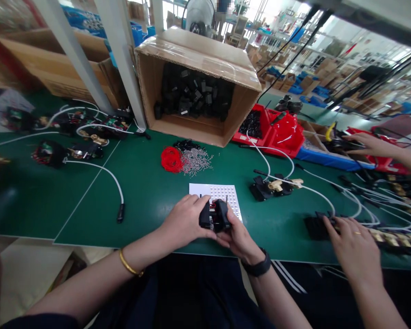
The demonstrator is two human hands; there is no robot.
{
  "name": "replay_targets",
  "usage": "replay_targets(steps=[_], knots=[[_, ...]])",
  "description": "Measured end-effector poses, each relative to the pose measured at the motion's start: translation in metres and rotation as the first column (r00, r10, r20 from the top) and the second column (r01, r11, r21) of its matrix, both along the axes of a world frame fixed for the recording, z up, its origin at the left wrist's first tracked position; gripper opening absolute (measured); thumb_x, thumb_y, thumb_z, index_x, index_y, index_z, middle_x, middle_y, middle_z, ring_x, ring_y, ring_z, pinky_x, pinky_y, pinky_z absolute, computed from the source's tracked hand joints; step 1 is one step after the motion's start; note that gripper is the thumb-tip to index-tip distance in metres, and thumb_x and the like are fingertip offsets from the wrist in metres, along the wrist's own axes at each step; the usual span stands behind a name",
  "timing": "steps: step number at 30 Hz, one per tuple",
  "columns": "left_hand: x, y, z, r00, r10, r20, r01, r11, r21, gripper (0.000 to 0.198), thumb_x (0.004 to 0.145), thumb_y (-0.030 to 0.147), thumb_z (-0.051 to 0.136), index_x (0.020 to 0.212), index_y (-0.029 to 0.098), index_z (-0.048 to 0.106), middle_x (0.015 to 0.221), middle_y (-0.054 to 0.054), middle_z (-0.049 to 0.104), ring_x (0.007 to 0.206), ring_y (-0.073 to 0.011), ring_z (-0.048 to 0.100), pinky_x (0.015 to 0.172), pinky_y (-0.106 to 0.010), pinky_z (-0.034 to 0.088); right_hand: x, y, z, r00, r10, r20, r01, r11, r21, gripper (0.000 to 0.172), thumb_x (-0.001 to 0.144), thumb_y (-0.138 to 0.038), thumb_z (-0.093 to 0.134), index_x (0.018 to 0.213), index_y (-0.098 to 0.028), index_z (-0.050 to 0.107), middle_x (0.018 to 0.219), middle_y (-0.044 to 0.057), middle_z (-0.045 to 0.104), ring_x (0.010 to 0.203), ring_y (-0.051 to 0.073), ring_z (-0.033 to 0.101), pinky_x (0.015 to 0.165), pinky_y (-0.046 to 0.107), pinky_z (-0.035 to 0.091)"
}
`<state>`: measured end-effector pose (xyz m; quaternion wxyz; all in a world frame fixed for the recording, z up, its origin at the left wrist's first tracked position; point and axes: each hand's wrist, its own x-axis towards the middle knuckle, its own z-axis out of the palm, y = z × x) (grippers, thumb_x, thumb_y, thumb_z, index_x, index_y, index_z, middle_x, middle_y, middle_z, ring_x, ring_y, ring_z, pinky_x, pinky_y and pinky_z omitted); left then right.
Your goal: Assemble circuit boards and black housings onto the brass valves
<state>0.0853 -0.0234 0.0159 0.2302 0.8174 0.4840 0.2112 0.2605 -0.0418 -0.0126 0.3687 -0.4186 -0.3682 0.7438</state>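
Between my two hands is a small black plastic housing (pixel 220 214), with red wire and some metal showing in its open middle. My left hand (pixel 188 217) grips its left side, thumb along the lower edge. On the other side my right hand (pixel 239 232) wraps round it from below and right. Partly under the housing lies a white sheet of small round stickers (pixel 222 191). Beyond it are a pile of small metal screws (pixel 196 161), a coil of red wire (pixel 171 159) and some black small parts (pixel 187 145).
A tilted cardboard box (pixel 198 50) full of black housings stands behind. Red bins (pixel 270 145) and a blue tray (pixel 342 158) line the back right. A co-worker's hands (pixel 354 242) work at right among white cables. Wired assemblies (pixel 50 153) lie at left.
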Motion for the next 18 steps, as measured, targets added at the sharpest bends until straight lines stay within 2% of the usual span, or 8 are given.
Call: replay_targets(steps=[3,6,9,10,12,13,15,18], knots=[[0.004,-0.001,0.004,0.999,0.003,-0.032,-0.004,1.0,-0.012,0.083,0.057,0.062,0.071,0.121,0.015,0.048,0.095,-0.01,0.06,0.089,-0.0298,0.056,0.079,-0.043,0.047,0.002,0.0,-0.001,0.999,-0.01,-0.053,0.008,0.999,-0.038,0.05,0.083,-0.059,0.049,0.122,-0.029,0.038,0.058,-0.009,0.039,0.037,0.003,0.013,0.035,0.016,0.016],[0.008,-0.002,0.007,0.999,0.007,-0.044,-0.007,1.0,0.004,0.08,0.059,0.06,0.071,0.12,0.015,0.048,0.095,-0.01,0.06,0.088,-0.0295,0.056,0.079,-0.043,0.046,0.003,-0.003,0.004,1.0,-0.002,0.022,0.002,1.0,0.006,0.056,0.083,-0.058,0.049,0.128,-0.028,0.034,0.062,-0.007,0.043,0.036,0.003,0.017,0.035,0.017,0.018],[0.008,-0.003,0.007,0.999,0.005,-0.049,-0.004,1.0,0.014,0.078,0.058,0.058,0.073,0.118,0.014,0.05,0.095,-0.011,0.06,0.088,-0.0297,0.055,0.079,-0.043,0.046,0.003,-0.007,0.009,0.988,0.006,0.156,-0.021,0.996,0.091,0.062,0.086,-0.057,0.045,0.136,-0.026,0.025,0.068,-0.004,0.048,0.04,0.007,0.033,0.038,0.02,0.029],[0.008,-0.003,0.006,0.999,0.009,-0.043,-0.009,1.0,0.014,0.078,0.056,0.056,0.075,0.118,0.014,0.05,0.096,-0.01,0.06,0.088,-0.0298,0.055,0.079,-0.043,0.046,0.002,-0.008,0.01,0.978,-0.01,0.209,-0.019,0.991,0.136,0.061,0.087,-0.056,0.042,0.137,-0.025,0.024,0.073,-0.001,0.051,0.046,0.01,0.042,0.042,0.023,0.036],[0.007,-0.005,0.004,1.0,0.028,-0.009,-0.028,1.0,0.011,0.081,0.054,0.054,0.077,0.118,0.014,0.049,0.098,-0.01,0.061,0.089,-0.0297,0.055,0.08,-0.043,0.046,0.0,-0.01,0.011,0.943,-0.072,0.324,-0.021,0.962,0.274,0.056,0.089,-0.053,0.039,0.135,-0.023,0.029,0.091,0.005,0.056,0.074,0.018,0.056,0.063,0.029,0.048],[0.007,-0.006,0.002,0.999,0.036,0.021,-0.037,0.999,0.013,0.082,0.053,0.054,0.078,0.118,0.014,0.049,0.099,-0.01,0.061,0.091,-0.0294,0.055,0.081,-0.043,0.046,-0.002,-0.01,0.012,0.921,-0.107,0.375,-0.034,0.936,0.349,0.052,0.09,-0.051,0.038,0.133,-0.022,0.032,0.103,0.007,0.056,0.09,0.021,0.056,0.077,0.033,0.047],[0.006,-0.008,-0.002,0.995,0.038,0.091,-0.041,0.999,0.029,0.086,0.051,0.053,0.08,0.121,0.016,0.047,0.102,-0.009,0.061,0.093,-0.0284,0.055,0.084,-0.042,0.045,-0.006,-0.01,0.014,0.881,-0.149,0.449,-0.087,0.882,0.463,0.046,0.092,-0.046,0.035,0.13,-0.02,0.036,0.122,0.008,0.049,0.111,0.023,0.048,0.096,0.036,0.038],[0.004,-0.007,-0.007,0.981,0.021,0.193,-0.033,0.998,0.059,0.08,0.056,0.047,0.079,0.124,0.022,0.046,0.104,-0.006,0.06,0.095,-0.0262,0.055,0.087,-0.041,0.043,-0.012,-0.009,0.019,0.839,-0.192,0.509,-0.131,0.837,0.532,0.044,0.093,-0.04,0.035,0.131,-0.019,0.032,0.13,0.01,0.043,0.121,0.024,0.04,0.104,0.04,0.03]])
